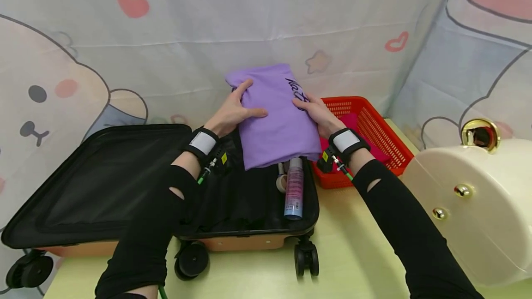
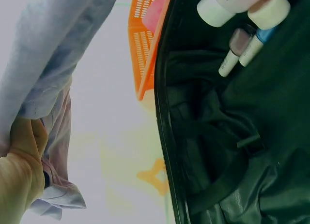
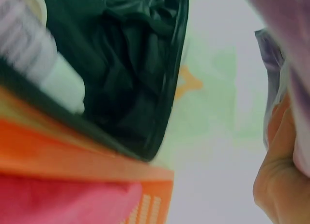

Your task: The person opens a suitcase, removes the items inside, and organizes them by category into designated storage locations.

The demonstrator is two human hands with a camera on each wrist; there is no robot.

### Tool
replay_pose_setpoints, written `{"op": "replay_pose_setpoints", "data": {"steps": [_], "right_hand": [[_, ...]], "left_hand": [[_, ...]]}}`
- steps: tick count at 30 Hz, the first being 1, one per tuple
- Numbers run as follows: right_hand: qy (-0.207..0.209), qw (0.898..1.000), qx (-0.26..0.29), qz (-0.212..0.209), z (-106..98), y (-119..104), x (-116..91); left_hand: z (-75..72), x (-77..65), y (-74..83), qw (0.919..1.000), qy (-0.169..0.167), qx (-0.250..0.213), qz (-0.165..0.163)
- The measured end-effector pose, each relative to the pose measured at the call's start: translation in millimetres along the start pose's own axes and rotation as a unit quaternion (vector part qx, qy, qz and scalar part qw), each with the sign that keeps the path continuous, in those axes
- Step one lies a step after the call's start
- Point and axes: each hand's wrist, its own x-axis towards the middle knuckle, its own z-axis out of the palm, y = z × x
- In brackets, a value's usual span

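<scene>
A folded purple shirt (image 1: 272,128) with dark lettering is held up above the suitcase's right half, partly over the red basket. My left hand (image 1: 231,113) grips its left side, thumb on top and the other fingers underneath. Gripping the right edge, my right hand (image 1: 321,115) also has its thumb on top. Below lies the open black-lined suitcase (image 1: 245,204). A pink-and-blue spray can (image 1: 294,193) lies along its right wall, beside a small round white item (image 1: 281,182). Two small slim tubes (image 2: 235,50) show next to it in the left wrist view.
A red plastic basket (image 1: 384,137) holding bright pink cloth (image 1: 376,151) stands right of the suitcase. At the far right is a cream rounded box (image 1: 469,225) with gold knobs. The suitcase lid (image 1: 112,179) lies spread to the left. A printed curtain (image 1: 199,22) hangs behind.
</scene>
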Motion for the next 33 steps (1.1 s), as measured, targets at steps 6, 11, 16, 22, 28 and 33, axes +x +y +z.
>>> {"op": "replay_pose_setpoints", "data": {"steps": [6,11,16,22,28,33], "right_hand": [[-0.004,0.998,-0.062,0.007,-26,-13,-5],[-0.009,0.996,-0.090,0.001,-52,-18,-10],[-0.001,0.991,-0.133,-0.011,-76,-15,-13],[0.019,0.977,-0.214,-0.013,-105,-14,-15],[0.052,0.941,-0.332,-0.033,-126,-8,-16],[0.072,0.898,-0.429,-0.061,-142,6,-13]], "left_hand": [[17.2,11.4,-0.1,0.9994,-0.021,0.027,-0.007],[37.4,23.3,-3.3,0.9988,-0.044,0.024,-0.006],[59.8,34.9,-8.2,0.9982,-0.057,0.019,0.000],[91.8,50.1,-11.1,0.9980,-0.056,0.028,-0.006],[128.8,65.3,-22.1,0.9967,-0.037,0.072,-0.010],[150.1,72.6,-30.4,0.9938,-0.024,0.109,0.005]]}}
